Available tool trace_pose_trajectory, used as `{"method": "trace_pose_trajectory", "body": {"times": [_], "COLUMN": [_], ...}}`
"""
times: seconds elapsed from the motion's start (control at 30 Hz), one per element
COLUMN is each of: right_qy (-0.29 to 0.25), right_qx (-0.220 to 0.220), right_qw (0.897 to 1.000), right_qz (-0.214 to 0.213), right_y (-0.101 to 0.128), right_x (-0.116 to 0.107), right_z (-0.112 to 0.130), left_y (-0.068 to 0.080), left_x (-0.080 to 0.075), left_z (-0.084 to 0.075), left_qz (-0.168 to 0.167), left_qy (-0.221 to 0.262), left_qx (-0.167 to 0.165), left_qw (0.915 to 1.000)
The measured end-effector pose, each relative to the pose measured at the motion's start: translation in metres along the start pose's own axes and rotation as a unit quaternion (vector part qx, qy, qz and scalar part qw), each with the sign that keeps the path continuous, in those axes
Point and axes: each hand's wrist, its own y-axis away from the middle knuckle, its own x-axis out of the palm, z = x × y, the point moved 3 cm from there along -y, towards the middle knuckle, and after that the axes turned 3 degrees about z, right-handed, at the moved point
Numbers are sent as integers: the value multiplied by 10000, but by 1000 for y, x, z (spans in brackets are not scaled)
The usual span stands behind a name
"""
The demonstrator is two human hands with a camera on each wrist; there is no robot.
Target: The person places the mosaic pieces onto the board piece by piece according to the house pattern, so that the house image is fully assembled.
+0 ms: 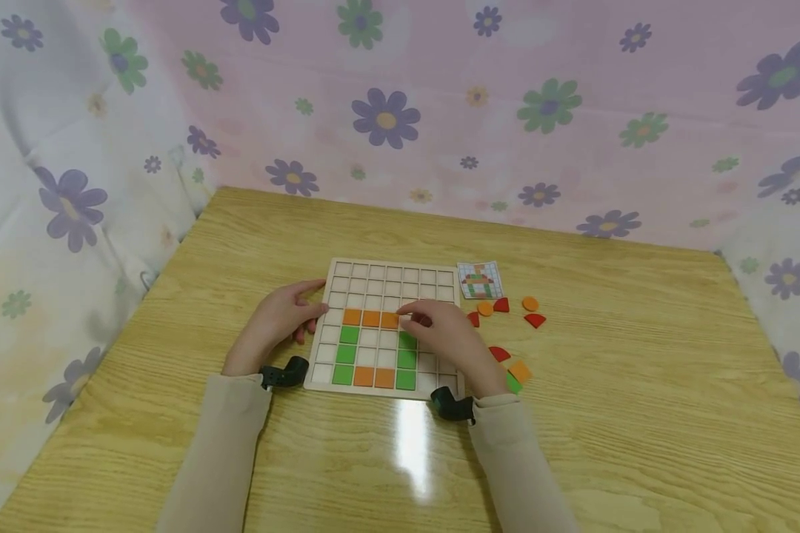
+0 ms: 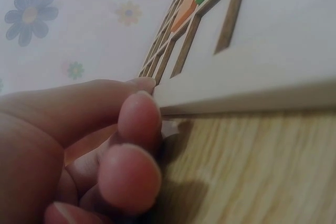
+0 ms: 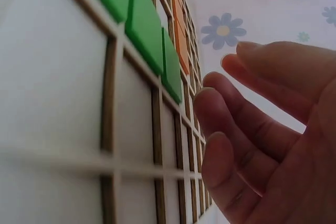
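A wooden grid board (image 1: 373,271) lies on the table, with orange square tiles (image 1: 371,318) in a row across its middle. Green square tiles (image 1: 347,354) run down from that row in two columns, and two orange tiles (image 1: 374,377) sit between their lower ends. My left hand (image 1: 276,322) is at the board's left side, its fingertips (image 2: 144,83) touching the edge. Over the board, my right hand (image 1: 443,333) has its fingertips beside the right end of the orange row. Nothing shows between its loosely bent fingers (image 3: 212,108). It partly covers the right green column.
A small pattern card (image 1: 480,280) lies at the board's upper right. Loose red quarter-circle pieces (image 1: 535,320) and orange discs (image 1: 530,303) are right of the board. Nearer my right wrist are an orange square (image 1: 520,370) and a green piece (image 1: 514,383). Flowered cloth (image 1: 440,148) hangs behind the table.
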Motion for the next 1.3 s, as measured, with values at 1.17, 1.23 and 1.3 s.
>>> {"method": "trace_pose_trajectory", "body": {"times": [1.17,1.23,1.3], "right_qy": [787,776,731], "right_qx": [97,60,61], "right_qw": [9960,9959,9962], "right_qz": [423,451,466], "right_y": [48,51,54], "right_x": [-24,-27,-31], "right_z": [-34,-37,-39], "left_y": [-2,-1,-1], "left_x": [-2,-1,0], "left_z": [-2,-2,-2], "left_qz": [32,46,67], "left_qy": [-254,-18,122], "left_qx": [-17,-60,-58], "left_qw": [9997,10000,9999]}}
